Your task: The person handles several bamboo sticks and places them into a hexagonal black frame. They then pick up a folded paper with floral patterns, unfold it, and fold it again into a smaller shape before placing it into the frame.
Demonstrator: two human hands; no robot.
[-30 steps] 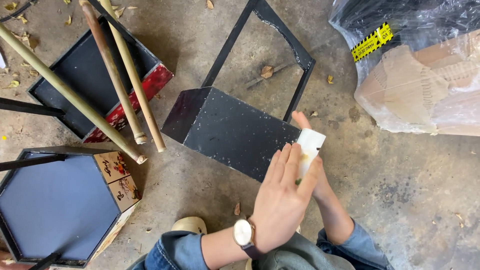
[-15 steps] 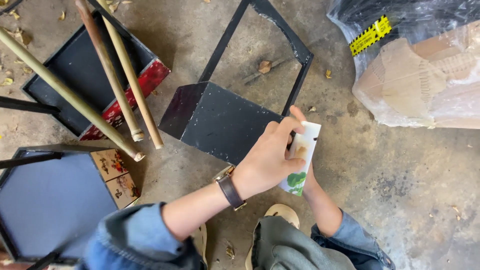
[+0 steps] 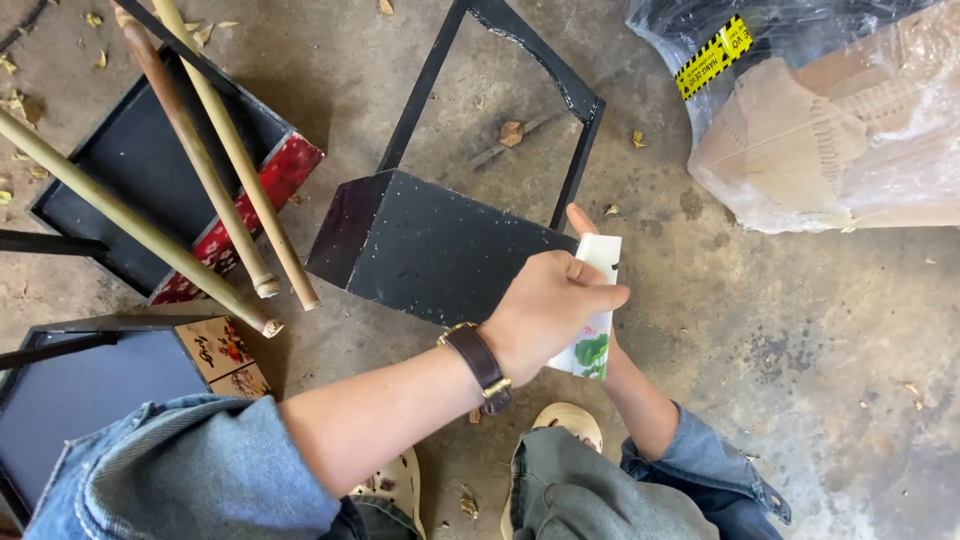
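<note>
Currently gripping white packet (image 3: pixel 594 330) at black stool (image 3: pixel 440 245) edge: left hand (image 3: pixel 545 310) fingers curled around it, right hand (image 3: pixel 590 225) mostly hidden behind, thumb showing. Probably needing steady hold while opening.

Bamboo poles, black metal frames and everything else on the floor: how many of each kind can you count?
Long tan bamboo poles: 3
Black metal box-shaped frames: 3
Small white paper packet with green print, held in both hands: 1
Clear plastic bag of brown cardboard: 1
Brown leather wristwatch: 1
Beige sandals: 2
Total: 11
</note>
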